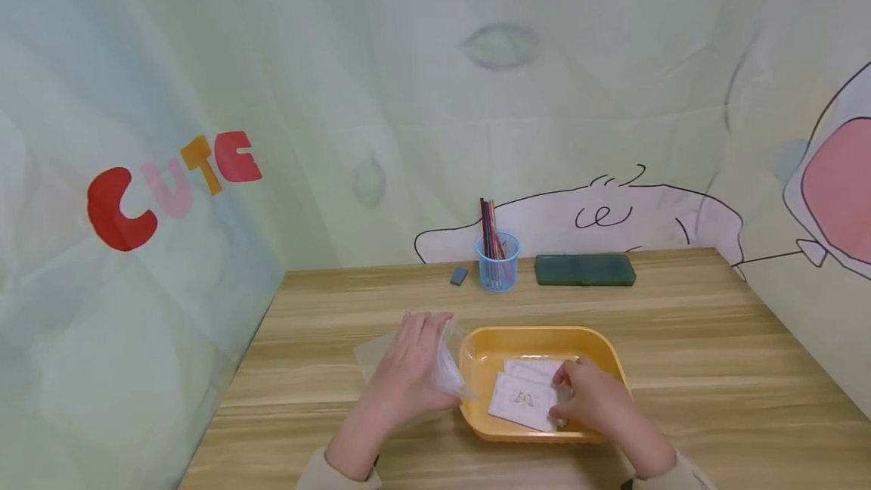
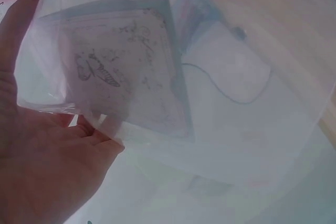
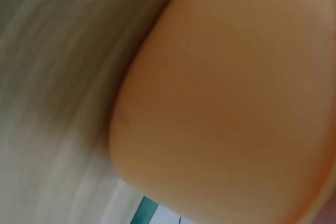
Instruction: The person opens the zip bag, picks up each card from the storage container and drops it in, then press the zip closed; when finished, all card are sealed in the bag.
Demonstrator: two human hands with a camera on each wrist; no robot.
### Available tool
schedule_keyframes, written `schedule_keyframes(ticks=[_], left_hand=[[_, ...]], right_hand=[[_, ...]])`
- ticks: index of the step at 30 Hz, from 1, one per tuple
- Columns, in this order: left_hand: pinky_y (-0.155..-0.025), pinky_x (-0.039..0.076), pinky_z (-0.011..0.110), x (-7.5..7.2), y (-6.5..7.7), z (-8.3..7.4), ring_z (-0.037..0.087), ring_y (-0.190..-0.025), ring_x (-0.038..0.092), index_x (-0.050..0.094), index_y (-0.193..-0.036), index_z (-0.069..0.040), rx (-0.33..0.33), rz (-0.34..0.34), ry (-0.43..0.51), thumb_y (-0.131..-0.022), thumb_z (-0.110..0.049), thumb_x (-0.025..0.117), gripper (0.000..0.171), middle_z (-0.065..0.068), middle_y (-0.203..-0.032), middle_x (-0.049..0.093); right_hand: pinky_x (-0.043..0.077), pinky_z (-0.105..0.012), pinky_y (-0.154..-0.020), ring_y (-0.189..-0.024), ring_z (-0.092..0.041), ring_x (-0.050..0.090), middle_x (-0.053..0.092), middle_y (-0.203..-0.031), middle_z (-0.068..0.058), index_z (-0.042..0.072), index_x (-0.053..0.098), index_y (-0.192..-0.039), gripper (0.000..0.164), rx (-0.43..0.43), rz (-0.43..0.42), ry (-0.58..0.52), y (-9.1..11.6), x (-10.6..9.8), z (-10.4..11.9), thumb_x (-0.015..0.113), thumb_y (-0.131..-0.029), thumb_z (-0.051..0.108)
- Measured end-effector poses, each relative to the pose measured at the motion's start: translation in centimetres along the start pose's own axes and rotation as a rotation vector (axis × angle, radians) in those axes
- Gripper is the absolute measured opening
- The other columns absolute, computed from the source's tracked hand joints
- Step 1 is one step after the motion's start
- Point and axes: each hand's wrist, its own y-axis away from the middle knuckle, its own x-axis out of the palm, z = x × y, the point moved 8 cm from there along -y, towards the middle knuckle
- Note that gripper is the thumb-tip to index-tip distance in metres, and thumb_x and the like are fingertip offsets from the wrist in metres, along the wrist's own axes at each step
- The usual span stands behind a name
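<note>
My left hand [image 1: 408, 369] grips a clear plastic bag [image 1: 373, 354] just left of the yellow tray, its mouth facing the tray. Inside the bag, a white card with a printed drawing [image 2: 126, 72] shows through the film in the left wrist view. My right hand [image 1: 595, 398] reaches into the yellow tray [image 1: 537, 335] over its near right side. Its thumb and fingers pinch the right end of a white card with a butterfly print [image 1: 522, 399]. Behind that, another pale card [image 1: 534, 367] lies partly covered. The tray's wall [image 3: 226, 98] fills most of the right wrist view.
On the wooden table [image 1: 327, 301], a blue cup [image 1: 499, 271] of pencils stands at the back. A small blue eraser [image 1: 459, 276] lies left of it and a dark green case [image 1: 585, 269] to its right. A printed curtain [image 1: 381, 97] hangs behind.
</note>
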Motion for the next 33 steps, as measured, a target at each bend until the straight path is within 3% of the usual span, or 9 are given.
schedule_keyframes(ticks=[14, 22, 29, 33], left_hand=[[-0.116, 0.013, 0.041, 0.1, 0.0, 0.1, 0.025, -0.117, 0.044, 0.041, -0.138, -0.004, -0.001, 0.005, 0.008, -0.043, -0.038, 0.094, 0.114, 0.009, -0.121, 0.047], [-0.116, 0.012, 0.039, 0.2, 0.0, 0.2, 0.023, -0.117, 0.043, 0.040, -0.138, -0.004, -0.001, 0.018, -0.006, -0.043, -0.040, 0.094, 0.115, 0.008, -0.120, 0.047], [-0.116, 0.012, 0.040, 0.2, 0.1, 0.1, 0.023, -0.118, 0.043, 0.041, -0.138, -0.004, 0.004, 0.015, 0.020, -0.043, -0.037, 0.094, 0.115, 0.008, -0.121, 0.047], [-0.116, 0.012, 0.039, 0.2, 0.1, 0.1, 0.023, -0.118, 0.043, 0.040, -0.138, -0.005, 0.000, 0.017, 0.023, -0.043, -0.037, 0.095, 0.114, 0.008, -0.121, 0.047]], right_hand=[[0.046, -0.035, -0.060, -0.069, -0.020, 0.048, 0.047, -0.084, -0.004, 0.013, 0.061, -0.085, 0.046, -0.001, 0.040, 0.042, -0.8, 1.9, -0.4, 0.091, -0.058, 0.032], [0.046, -0.036, -0.061, -0.069, -0.020, 0.047, 0.047, -0.084, -0.003, 0.012, 0.058, -0.091, 0.053, -0.018, 0.020, 0.050, -0.6, 1.7, -0.3, 0.092, -0.056, 0.032], [0.040, -0.032, -0.056, -0.066, -0.019, 0.046, 0.047, -0.077, -0.002, 0.012, 0.053, -0.089, 0.055, -0.031, 0.016, -0.021, -0.5, 1.4, -0.3, 0.093, -0.056, 0.027], [0.040, -0.030, -0.055, -0.062, -0.017, 0.047, 0.051, -0.070, 0.000, 0.013, 0.053, -0.089, 0.043, -0.030, 0.031, -0.121, -0.6, 1.4, -0.4, 0.088, -0.065, 0.019]])
